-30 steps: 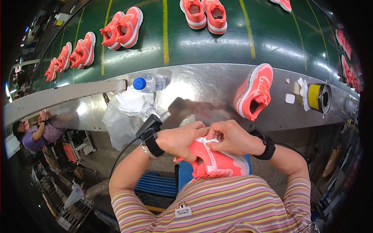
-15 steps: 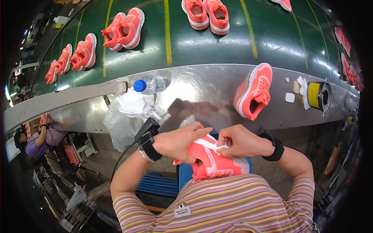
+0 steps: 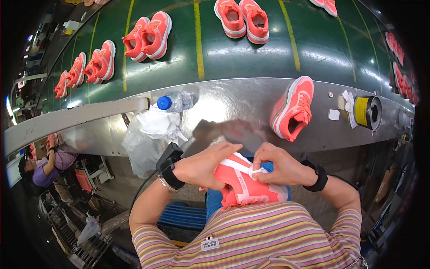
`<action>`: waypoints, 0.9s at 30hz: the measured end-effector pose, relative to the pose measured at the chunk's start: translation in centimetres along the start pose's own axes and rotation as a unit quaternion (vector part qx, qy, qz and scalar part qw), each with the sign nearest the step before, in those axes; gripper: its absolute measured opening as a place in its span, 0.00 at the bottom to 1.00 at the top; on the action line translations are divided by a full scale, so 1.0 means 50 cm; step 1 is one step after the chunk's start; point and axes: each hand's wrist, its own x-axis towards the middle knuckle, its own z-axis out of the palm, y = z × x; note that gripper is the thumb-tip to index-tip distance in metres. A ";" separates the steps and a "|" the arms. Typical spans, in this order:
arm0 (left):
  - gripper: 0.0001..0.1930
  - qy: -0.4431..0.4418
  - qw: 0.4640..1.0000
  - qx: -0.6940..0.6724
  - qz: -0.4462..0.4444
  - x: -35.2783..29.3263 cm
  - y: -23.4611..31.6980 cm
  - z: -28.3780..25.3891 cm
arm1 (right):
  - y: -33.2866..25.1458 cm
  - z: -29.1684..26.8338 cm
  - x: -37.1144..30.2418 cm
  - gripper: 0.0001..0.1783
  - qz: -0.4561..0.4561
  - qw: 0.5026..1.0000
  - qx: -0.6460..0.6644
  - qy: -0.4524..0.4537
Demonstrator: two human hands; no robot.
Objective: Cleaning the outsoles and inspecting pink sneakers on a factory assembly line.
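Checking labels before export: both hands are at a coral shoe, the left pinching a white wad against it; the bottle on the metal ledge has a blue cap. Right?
One slip: the right hand, not the left hand, pinches the white wad against the coral shoe, as the head view shows. The rest stands.

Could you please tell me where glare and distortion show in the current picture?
Head view: strong glare on the metal ledge beside the bottle, and pale streaks on the green belt; head view: the ledge's edge bows and the corners go black; head view: the held coral shoe shows no strong glare.
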 end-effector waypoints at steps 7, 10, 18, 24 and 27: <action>0.47 0.190 0.956 -0.205 -0.095 -0.021 -0.056 0.067 | 0.045 0.044 0.004 0.08 0.049 0.967 0.237 0.086; 0.44 0.254 0.856 -0.424 -0.152 -0.030 -0.059 0.119 | 0.053 0.057 0.003 0.08 0.064 0.957 0.262 0.107; 0.20 0.480 0.734 -0.463 -0.130 0.039 -0.165 0.219 | 0.094 0.084 0.061 0.10 0.054 0.949 0.240 0.197; 0.14 0.384 0.880 -0.179 -0.213 0.072 -0.206 0.185 | 0.169 0.072 0.075 0.08 0.199 0.917 0.322 0.121; 0.13 0.344 0.905 -0.111 -0.224 0.076 -0.186 0.159 | 0.166 0.058 0.080 0.07 0.144 0.954 0.222 0.139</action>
